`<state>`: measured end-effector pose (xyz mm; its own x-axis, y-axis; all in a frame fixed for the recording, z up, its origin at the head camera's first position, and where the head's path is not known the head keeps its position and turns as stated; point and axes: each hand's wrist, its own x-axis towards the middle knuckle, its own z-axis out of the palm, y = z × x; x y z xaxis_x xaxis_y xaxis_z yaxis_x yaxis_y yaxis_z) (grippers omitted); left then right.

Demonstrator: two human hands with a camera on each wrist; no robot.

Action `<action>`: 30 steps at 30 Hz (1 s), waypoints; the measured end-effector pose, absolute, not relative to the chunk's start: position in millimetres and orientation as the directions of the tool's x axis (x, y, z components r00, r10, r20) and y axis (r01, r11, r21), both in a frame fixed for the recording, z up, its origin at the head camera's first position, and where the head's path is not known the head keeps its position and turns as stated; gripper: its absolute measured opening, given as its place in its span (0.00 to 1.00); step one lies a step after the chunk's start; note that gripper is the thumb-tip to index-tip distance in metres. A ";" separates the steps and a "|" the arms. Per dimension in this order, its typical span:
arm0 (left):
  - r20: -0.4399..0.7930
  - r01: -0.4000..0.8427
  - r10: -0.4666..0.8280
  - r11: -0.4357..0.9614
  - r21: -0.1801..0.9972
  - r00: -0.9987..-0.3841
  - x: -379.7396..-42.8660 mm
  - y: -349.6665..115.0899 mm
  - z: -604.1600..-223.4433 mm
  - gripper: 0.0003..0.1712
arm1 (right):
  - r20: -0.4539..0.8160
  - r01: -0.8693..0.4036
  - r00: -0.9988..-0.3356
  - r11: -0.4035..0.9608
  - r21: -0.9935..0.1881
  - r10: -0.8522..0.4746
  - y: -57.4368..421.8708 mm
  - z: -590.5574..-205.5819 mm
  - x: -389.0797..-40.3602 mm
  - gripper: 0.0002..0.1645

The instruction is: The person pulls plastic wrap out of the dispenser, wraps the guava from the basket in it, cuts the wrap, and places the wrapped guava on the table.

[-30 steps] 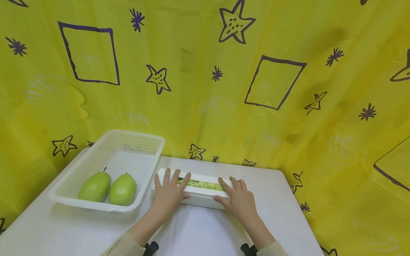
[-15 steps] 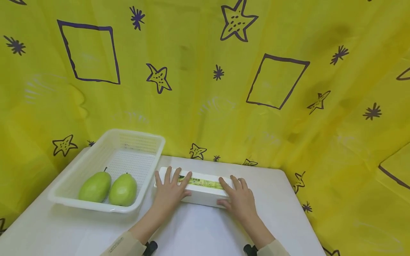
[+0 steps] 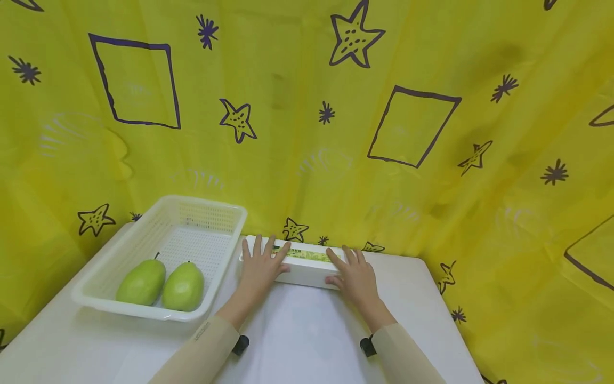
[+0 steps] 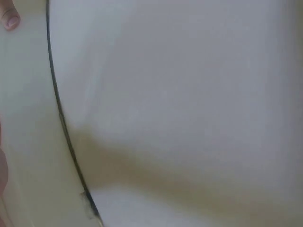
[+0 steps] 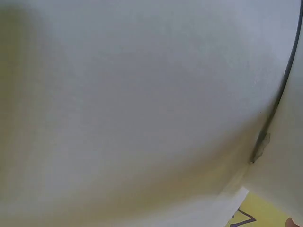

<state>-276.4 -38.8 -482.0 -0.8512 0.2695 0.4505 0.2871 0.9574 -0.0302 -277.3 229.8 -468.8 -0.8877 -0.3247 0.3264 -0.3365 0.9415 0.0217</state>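
A long white cling film box [image 3: 307,274] with a green and yellow label [image 3: 312,255] lies crosswise at the back of the table. My left hand [image 3: 259,271] rests on its left end, fingers spread over the top and thumb against the near side. On the right end lies my right hand [image 3: 360,276], its fingers straight and the thumb at the near face. In the left wrist view a thumb tip [image 4: 10,20] touches the box's pale wall [image 4: 28,85]. The right wrist view catches the wall [image 5: 286,142] at its right edge.
Left of the box stands a white plastic basket [image 3: 139,309] holding two green pears [image 3: 141,282]. A white cloth covers the table [image 3: 302,341]. Close behind hangs a yellow curtain [image 3: 288,170] with drawn stars, near the box's back edge.
Both hands have moved away from me with the cling film box, which now lies farther back, close to the curtain. The basket and pears have stayed in place.
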 end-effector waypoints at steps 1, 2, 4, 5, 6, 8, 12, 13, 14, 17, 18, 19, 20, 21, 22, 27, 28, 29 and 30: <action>0.440 0.290 0.271 0.957 -0.025 -0.856 -278.9 -39.2 -481.6 0.38 | 0.320 -0.332 -0.891 0.943 0.023 -0.322 229.7 -468.9 -278.9 0.47; 0.429 0.293 0.274 0.956 -0.022 -0.861 -281.2 -39.7 -481.1 0.38 | 0.313 -0.328 -0.895 0.944 0.022 -0.318 229.5 -468.8 -280.3 0.47; 0.407 0.298 0.277 0.954 -0.012 -0.870 -286.0 -40.8 -479.5 0.38 | 0.302 -0.321 -0.901 0.947 0.023 -0.313 228.9 -468.5 -282.9 0.47; 0.395 0.299 0.280 0.954 -0.014 -0.875 -288.0 -41.4 -478.6 0.38 | 0.295 -0.318 -0.904 0.948 0.024 -0.310 228.6 -468.2 -284.1 0.48; 0.382 0.303 0.285 0.953 -0.014 -0.879 -289.7 -42.0 -477.9 0.38 | 0.289 -0.313 -0.907 0.949 0.023 -0.306 228.3 -467.9 -285.0 0.48; 0.368 0.315 0.297 0.949 -0.011 -0.881 -292.6 -42.6 -476.8 0.38 | 0.285 -0.305 -0.911 0.952 0.023 -0.299 228.0 -467.3 -286.4 0.48; 0.363 0.328 0.306 0.945 0.000 -0.880 -294.3 -42.7 -476.7 0.37 | 0.279 -0.303 -0.913 0.953 0.024 -0.297 228.0 -466.9 -287.1 0.47; 0.362 0.328 0.305 0.945 0.001 -0.881 -294.0 -42.4 -477.1 0.37 | 0.277 -0.305 -0.913 0.952 0.026 -0.300 228.2 -467.0 -287.0 0.47; 0.365 0.327 0.304 0.945 0.002 -0.880 -293.5 -42.0 -477.7 0.37 | 0.271 -0.306 -0.914 0.951 0.029 -0.303 228.5 -467.4 -286.8 0.47; 0.364 0.319 0.297 0.948 0.001 -0.883 -292.5 -41.6 -478.5 0.36 | 0.262 -0.306 -0.915 0.951 0.043 -0.306 228.1 -467.6 -287.6 0.48; 0.356 0.316 0.292 0.949 0.011 -0.888 -292.2 -41.3 -478.4 0.36 | 0.259 -0.303 -0.917 0.952 0.043 -0.303 228.1 -467.5 -287.8 0.48; 0.350 0.312 0.286 0.950 0.018 -0.892 -291.8 -41.0 -478.1 0.36 | 0.257 -0.303 -0.918 0.952 0.042 -0.303 228.3 -467.4 -288.0 0.48; 0.345 0.309 0.280 0.951 0.030 -0.896 -291.4 -40.6 -477.7 0.37 | 0.251 -0.302 -0.920 0.952 0.038 -0.302 228.8 -467.4 -288.2 0.48; 0.334 0.302 0.271 0.952 0.043 -0.903 -291.0 -40.2 -477.1 0.37 | 0.246 -0.305 -0.921 0.952 0.031 -0.303 229.5 -467.1 -288.4 0.48; 0.327 0.298 0.264 0.953 0.057 -0.907 -290.3 -39.8 -476.4 0.37 | 0.242 -0.309 -0.921 0.951 0.024 -0.306 230.7 -466.8 -288.4 0.48; 0.294 0.281 0.238 0.953 0.113 -0.926 -285.1 -38.0 -473.0 0.39 | 0.222 -0.359 -0.914 0.932 -0.050 -0.340 240.5 -467.0 -287.5 0.41; 0.298 0.281 0.236 0.952 0.119 -0.925 -284.1 -37.7 -472.5 0.39 | 0.229 -0.373 -0.907 0.926 -0.054 -0.352 242.4 -467.2 -287.1 0.39; 0.300 0.282 0.235 0.952 0.121 -0.924 -283.7 -37.4 -472.2 0.39 | 0.238 -0.388 -0.900 0.920 -0.056 -0.366 244.1 -467.6 -287.0 0.38; 0.309 0.284 0.235 0.950 0.125 -0.922 -283.3 -37.0 -472.0 0.39 | 0.248 -0.402 -0.892 0.914 -0.058 -0.377 245.6 -467.7 -286.7 0.37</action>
